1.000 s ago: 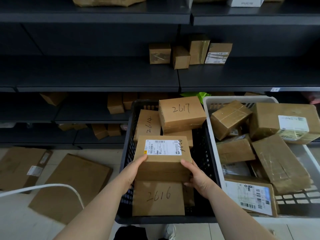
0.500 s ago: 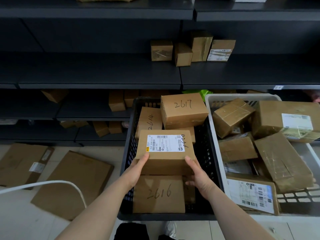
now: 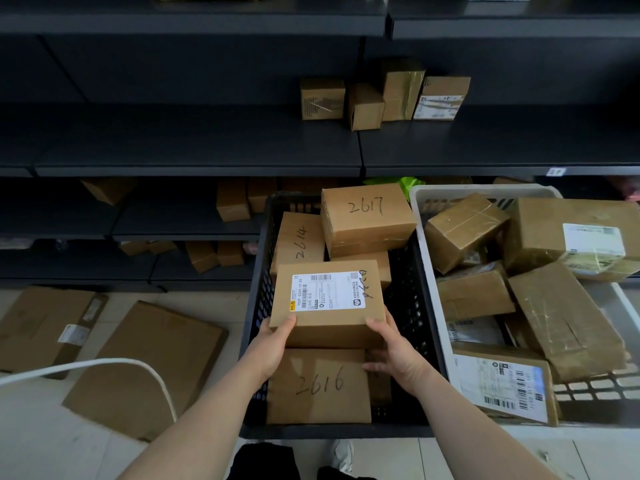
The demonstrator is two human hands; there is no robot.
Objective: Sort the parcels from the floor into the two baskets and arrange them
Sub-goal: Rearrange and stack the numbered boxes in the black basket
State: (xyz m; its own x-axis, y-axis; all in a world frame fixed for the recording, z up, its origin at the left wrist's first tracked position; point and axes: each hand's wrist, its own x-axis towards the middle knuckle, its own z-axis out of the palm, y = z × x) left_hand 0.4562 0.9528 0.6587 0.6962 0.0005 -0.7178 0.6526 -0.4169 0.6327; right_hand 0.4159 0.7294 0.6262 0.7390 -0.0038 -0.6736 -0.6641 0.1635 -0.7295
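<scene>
Holding the labelled parcel (image 3: 327,303) between them, the left hand (image 3: 273,344) and right hand (image 3: 394,355) are positioned over the near half of the black basket (image 3: 256,289). The parcel's long axis runs left to right, across the basket, with the printed label facing up. It lies directly ahead of both hands, and each takes one near corner, so neither is the nearer.

Left hand: thumb laid on the top face at the near-left corner, fingers out of sight beneath. Right hand: thumb at the near-right corner, fingers curled below the near edge. Both are closed round the parcel and hold nothing else.

Below it the parcel marked 2616 (image 3: 318,386) lies flat at the near end of the basket. Whether the held parcel rests on it or hangs just clear cannot be told. Farther in are the parcel marked 2614 (image 3: 298,240) and the parcel marked 2617 (image 3: 367,216).

Judgement: the parcel is being set down or squared up in this basket. The white basket (image 3: 429,258), just to the right, is heaped with parcels. Two flat parcels (image 3: 145,368) lie on the floor at left, not yet sorted.
</scene>
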